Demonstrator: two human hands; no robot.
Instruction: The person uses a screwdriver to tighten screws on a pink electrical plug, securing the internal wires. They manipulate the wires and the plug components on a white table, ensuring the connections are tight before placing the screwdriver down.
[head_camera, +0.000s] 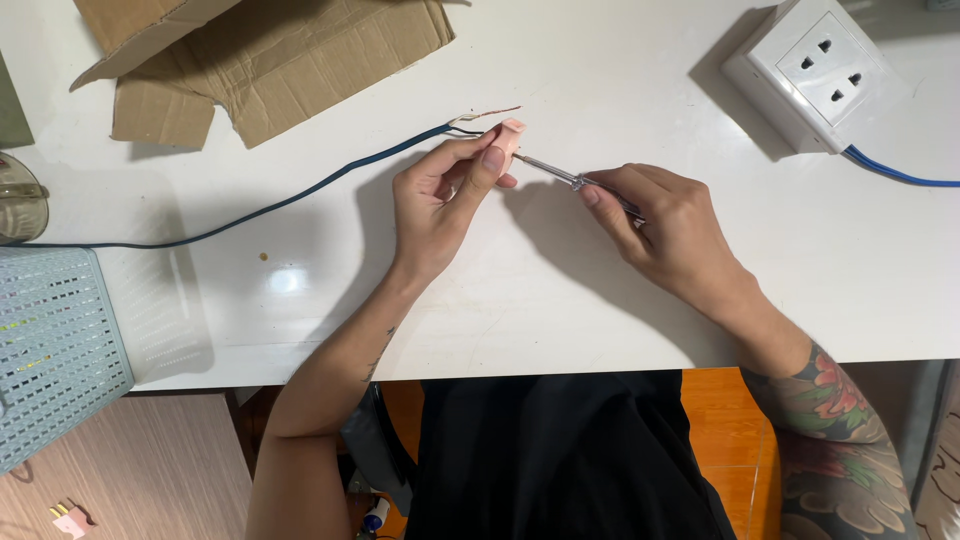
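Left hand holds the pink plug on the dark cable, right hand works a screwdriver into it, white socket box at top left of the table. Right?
Not quite. The head view shows the socket box at top right, not top left. The rest holds: left hand on the pink plug, right hand with the screwdriver.

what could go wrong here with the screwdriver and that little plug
1. The screwdriver tip points at the small pink plug pinched in the left hand; a slip might jab the fingers.
2. The bare wire strands at the end of the dark cable look loose and may fray.
3. The right hand grips far back, so its aim may wobble.
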